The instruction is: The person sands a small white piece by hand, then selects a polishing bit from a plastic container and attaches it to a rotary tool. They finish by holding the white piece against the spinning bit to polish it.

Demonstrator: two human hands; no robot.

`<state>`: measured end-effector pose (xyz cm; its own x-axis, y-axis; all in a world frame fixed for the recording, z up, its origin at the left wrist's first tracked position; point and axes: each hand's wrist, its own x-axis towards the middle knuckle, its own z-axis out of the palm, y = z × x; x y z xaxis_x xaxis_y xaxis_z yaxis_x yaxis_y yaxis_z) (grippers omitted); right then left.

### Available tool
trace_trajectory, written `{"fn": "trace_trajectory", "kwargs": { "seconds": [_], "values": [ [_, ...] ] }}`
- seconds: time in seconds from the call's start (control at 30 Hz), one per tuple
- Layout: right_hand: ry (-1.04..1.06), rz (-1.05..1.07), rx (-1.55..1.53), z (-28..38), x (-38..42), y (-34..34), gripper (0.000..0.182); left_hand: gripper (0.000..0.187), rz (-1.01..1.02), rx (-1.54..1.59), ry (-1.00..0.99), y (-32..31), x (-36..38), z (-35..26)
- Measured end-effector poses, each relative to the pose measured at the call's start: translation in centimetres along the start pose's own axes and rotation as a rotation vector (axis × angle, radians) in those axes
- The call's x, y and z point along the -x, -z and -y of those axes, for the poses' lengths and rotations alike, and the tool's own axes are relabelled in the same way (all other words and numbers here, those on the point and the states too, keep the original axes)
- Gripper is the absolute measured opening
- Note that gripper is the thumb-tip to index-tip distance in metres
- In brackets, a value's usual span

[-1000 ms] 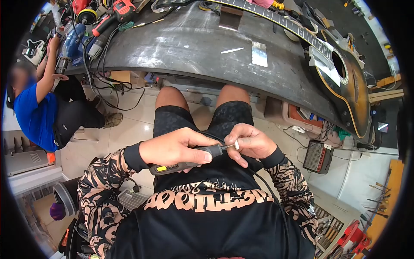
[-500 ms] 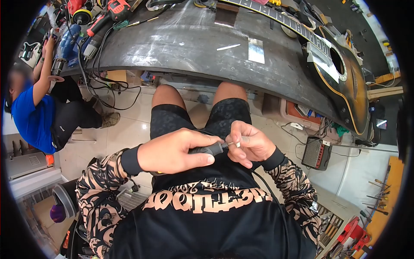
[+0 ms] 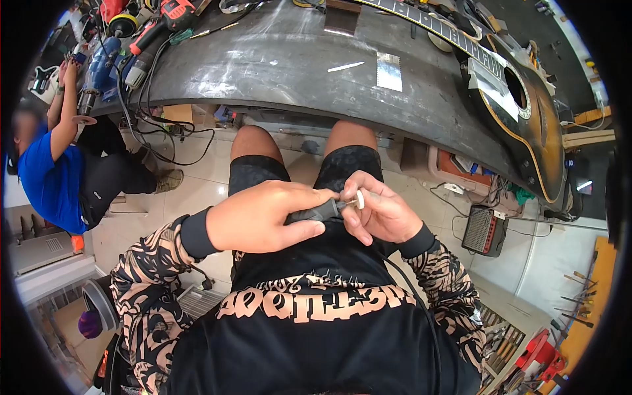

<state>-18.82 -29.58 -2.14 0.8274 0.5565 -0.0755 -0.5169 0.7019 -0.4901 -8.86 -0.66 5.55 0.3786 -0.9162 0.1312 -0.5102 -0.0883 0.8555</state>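
Observation:
My left hand (image 3: pixel 253 214) is wrapped round a dark grey rotary tool (image 3: pixel 316 214), its thumb lying along the body. From the tool's nose a thin metal shank points toward my right hand (image 3: pixel 382 209). A small white wheel bit (image 3: pixel 359 199) sits at the shank's end, between the bent fingers of that hand. My right fingertips are closed about the bit and the nose; their exact contact is partly hidden. Both hands are above my lap, in front of the workbench (image 3: pixel 257 72).
On the bench lie an acoustic guitar (image 3: pixel 526 125), a white strip (image 3: pixel 345 66), a metal plate (image 3: pixel 389 71), a red drill (image 3: pixel 176 13) and tangled cables (image 3: pixel 148 108). A person in a blue shirt (image 3: pixel 52 178) is at the left. A small amplifier (image 3: pixel 484 230) stands right.
The white wheel bit has turned so that more of its round face shows. My right fingers have shifted around it, and both hands have risen slightly in view.

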Motion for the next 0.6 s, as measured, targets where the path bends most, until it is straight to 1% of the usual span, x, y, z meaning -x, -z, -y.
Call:
{"fn": "trace_trajectory", "kwargs": {
  "seconds": [0.03, 0.07, 0.1, 0.13, 0.17, 0.2, 0.27, 0.3, 0.37, 0.4, 0.47, 0.5, 0.57, 0.6],
  "values": [
    [-0.021, 0.023, 0.090, 0.6, -0.1, 0.0, 0.024, 0.058, 0.019, 0.145, -0.004, 0.0, 0.1, 0.5],
    [-0.043, 0.046, 0.181, 1.0, 0.0, 0.0, 0.028, 0.058, 0.022, 0.148, -0.005, 0.5, -0.1, -0.2],
    [-0.043, 0.044, 0.182, 1.4, 0.0, 0.0, 0.028, 0.057, 0.148, 0.484, 0.309, 1.4, -0.2, -1.3],
    [-0.059, 0.085, 0.232, 1.7, 0.0, 0.0, 0.028, 0.057, 0.273, 0.815, 0.626, 2.0, -0.1, -1.9],
    [-0.073, 0.128, 0.283, 2.0, -0.1, 0.1, 0.029, 0.056, 0.279, 0.887, 0.594, 1.8, 0.1, -1.5],
    [-0.074, 0.130, 0.284, 2.1, -0.2, 0.2, 0.029, 0.056, 0.277, 0.886, 0.593, 1.9, 0.1, -1.3],
    [-0.115, 0.151, 0.193, 2.0, -0.3, 0.7, 0.028, 0.055, 0.284, 1.017, 0.661, 2.0, 0.1, -1.1],
    [-0.117, 0.153, 0.194, 1.7, -0.4, 0.7, 0.028, 0.055, 0.281, 1.018, 0.661, 1.9, 0.2, -1.1],
    [-0.106, 0.127, 0.068, 1.1, -0.3, 0.5, 0.021, 0.054, 0.271, 0.997, 0.669, 1.8, 0.3, -0.9],
    [-0.108, 0.125, 0.067, 0.9, -0.1, 0.6, 0.021, 0.054, 0.270, 1.000, 0.669, 1.5, 0.3, -0.8],
    [-0.128, 0.087, 0.022, 0.6, 0.2, 0.6, 0.019, 0.055, 0.251, 0.886, 0.621, 1.0, 0.3, -0.6],
    [-0.128, 0.086, 0.021, 0.5, 0.2, 0.6, 0.019, 0.055, 0.252, 0.887, 0.622, 0.8, 0.2, -0.9],
    [-0.118, 0.090, -0.008, 0.4, 0.4, 0.6, 0.016, 0.056, 0.207, 0.734, 0.596, 0.5, 0.0, -1.7],
    [-0.116, 0.089, -0.009, 0.3, 0.5, 0.6, 0.016, 0.056, 0.210, 0.734, 0.596, 0.0, 0.1, -1.2]
  ]
}}
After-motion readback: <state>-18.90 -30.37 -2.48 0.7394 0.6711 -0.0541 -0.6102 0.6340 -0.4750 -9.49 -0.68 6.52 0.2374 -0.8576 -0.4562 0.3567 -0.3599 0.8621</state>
